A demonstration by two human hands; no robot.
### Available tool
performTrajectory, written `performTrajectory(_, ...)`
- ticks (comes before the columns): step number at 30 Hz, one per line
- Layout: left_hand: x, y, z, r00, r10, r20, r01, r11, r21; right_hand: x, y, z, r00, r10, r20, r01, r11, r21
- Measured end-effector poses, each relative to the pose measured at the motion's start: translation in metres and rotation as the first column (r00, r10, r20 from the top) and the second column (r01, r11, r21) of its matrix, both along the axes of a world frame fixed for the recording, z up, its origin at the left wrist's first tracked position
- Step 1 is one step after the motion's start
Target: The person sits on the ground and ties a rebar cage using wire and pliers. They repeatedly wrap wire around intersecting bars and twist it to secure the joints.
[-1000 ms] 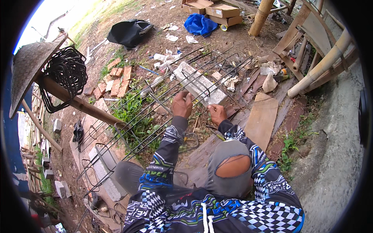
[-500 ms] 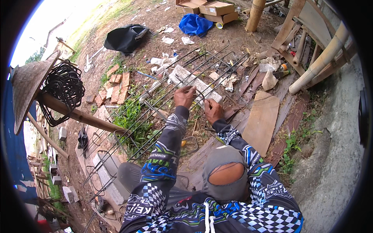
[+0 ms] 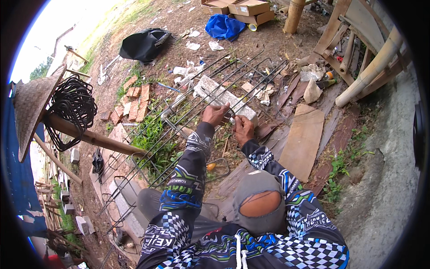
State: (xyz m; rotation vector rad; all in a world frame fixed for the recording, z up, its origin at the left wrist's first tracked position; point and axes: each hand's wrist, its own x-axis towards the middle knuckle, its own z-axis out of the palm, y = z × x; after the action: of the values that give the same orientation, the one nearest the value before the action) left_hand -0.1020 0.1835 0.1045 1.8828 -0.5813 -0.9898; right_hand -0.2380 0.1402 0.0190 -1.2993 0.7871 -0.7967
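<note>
A cage of long dark steel bars [image 3: 191, 102] with bent stirrups slants across the ground in front of me. At its near side, my left hand [image 3: 216, 114] is closed, thumb and fingers pinching a bent steel stirrup. Close beside it, my right hand [image 3: 243, 128] is closed too, its fingertips near the same stirrup. What those fingertips pinch is too small to make out. A pale concrete block [image 3: 233, 99] lies under the bars, just beyond my hands. My bent knee [image 3: 262, 204] shows through a hole in grey trousers.
A bundle of black stirrups [image 3: 74, 107] hangs on a bamboo pole [image 3: 98, 136] at left, beside a woven hat [image 3: 33, 107]. Broken bricks [image 3: 139, 105] lie past the cage. To the right are a flat board [image 3: 303, 139], bamboo posts [image 3: 371, 74] and a concrete wall [image 3: 385, 179].
My left hand has moved slightly right and down, toward my right hand, so the two are closer together. The bent bar that showed between them is now mostly covered by the fingers.
</note>
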Motion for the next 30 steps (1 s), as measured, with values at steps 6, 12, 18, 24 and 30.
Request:
performTrajectory(6,-0.003,-0.012,-0.007,0.993,0.003,0.120,-0.002,1.000,-0.005,-0.001,-0.009,-0.013,1.000,-0.001,0.004,0.001,1.000,-0.020)
performTrajectory(12,-0.004,-0.015,-0.013,0.987,0.003,0.159,-0.010,0.999,0.047,-0.002,-0.010,-0.013,0.997,-0.061,-0.037,0.057,0.993,-0.099)
performTrajectory(18,0.012,-0.008,-0.036,0.976,0.030,0.218,-0.030,1.000,-0.006,-0.007,-0.003,0.024,0.994,0.085,0.073,-0.094,0.986,0.135)
performTrajectory(24,-0.006,-0.017,-0.029,0.946,0.016,0.324,-0.005,0.999,-0.036,-0.039,-0.074,0.067,0.807,0.395,-0.439,-0.531,0.810,-0.248)
performTrajectory(30,0.000,-0.011,-0.036,0.946,0.038,0.321,-0.025,0.999,-0.043,0.006,-0.122,0.130,0.660,0.030,-0.751,-0.706,0.367,-0.606)
